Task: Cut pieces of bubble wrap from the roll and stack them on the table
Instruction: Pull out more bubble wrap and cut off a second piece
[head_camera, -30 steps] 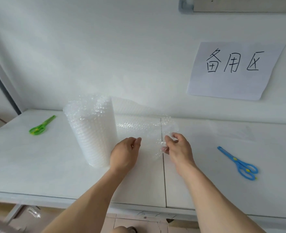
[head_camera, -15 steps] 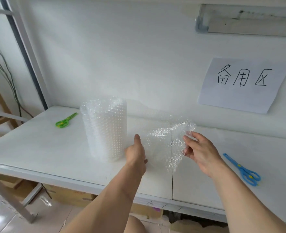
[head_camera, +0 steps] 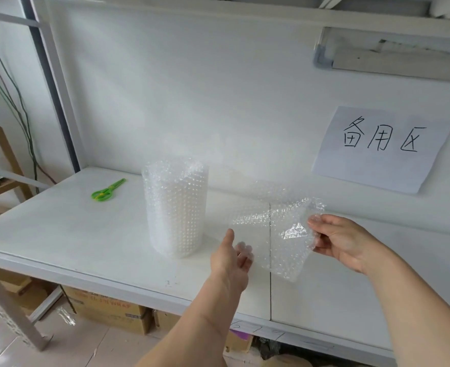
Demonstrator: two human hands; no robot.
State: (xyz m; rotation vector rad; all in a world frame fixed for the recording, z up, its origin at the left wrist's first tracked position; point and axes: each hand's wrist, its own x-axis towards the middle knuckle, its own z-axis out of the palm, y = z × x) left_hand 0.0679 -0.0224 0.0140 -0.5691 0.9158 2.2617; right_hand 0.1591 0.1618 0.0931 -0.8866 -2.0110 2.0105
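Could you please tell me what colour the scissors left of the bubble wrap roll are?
Bright green scissors, clearest in the head view.

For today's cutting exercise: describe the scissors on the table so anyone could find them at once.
Start at the white table, then find the upright bubble wrap roll near its middle. The scissors lie flat behind it to the left, apart from it, the only bright green thing on the tabletop.

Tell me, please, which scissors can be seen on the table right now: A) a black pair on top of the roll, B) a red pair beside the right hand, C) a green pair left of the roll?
C: the green scissors lie flat on the table, left of the upright bubble wrap roll.
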